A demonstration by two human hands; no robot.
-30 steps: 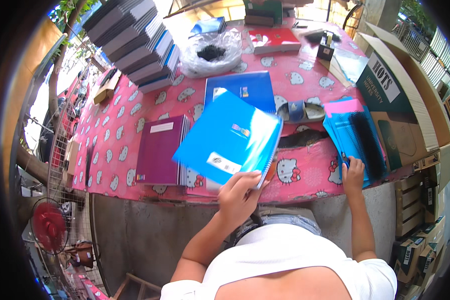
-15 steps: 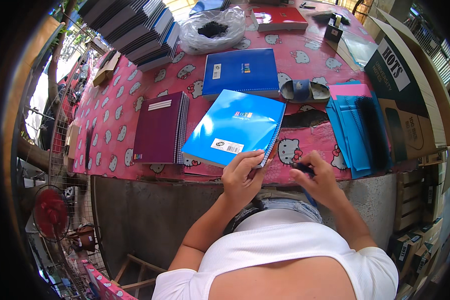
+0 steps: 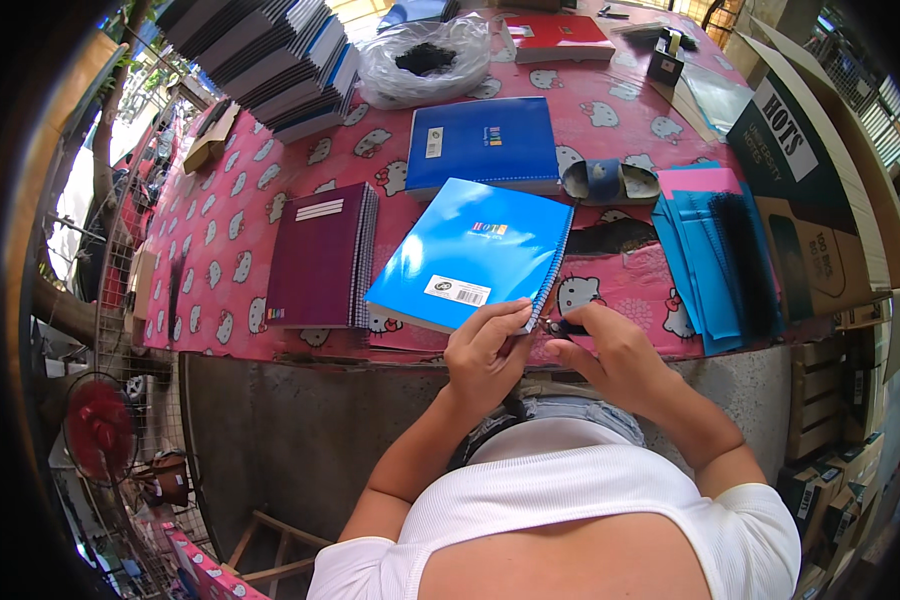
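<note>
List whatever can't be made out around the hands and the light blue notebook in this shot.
- Head view: the small dark thing pinched by the right hand is mostly covered by its fingers; its kind is unclear.
- The light blue notebook has its near corner under the left hand.
- The contents of the clear plastic bag are dark and too small to tell.

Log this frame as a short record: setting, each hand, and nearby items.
setting: table with pink patterned cloth
left hand: grips near corner of light blue spiral notebook
right hand: pinches small dark piece at the notebook's spiral edge
nearby: maroon notebook, dark blue notebook, stack of blue covers, sandal
</note>
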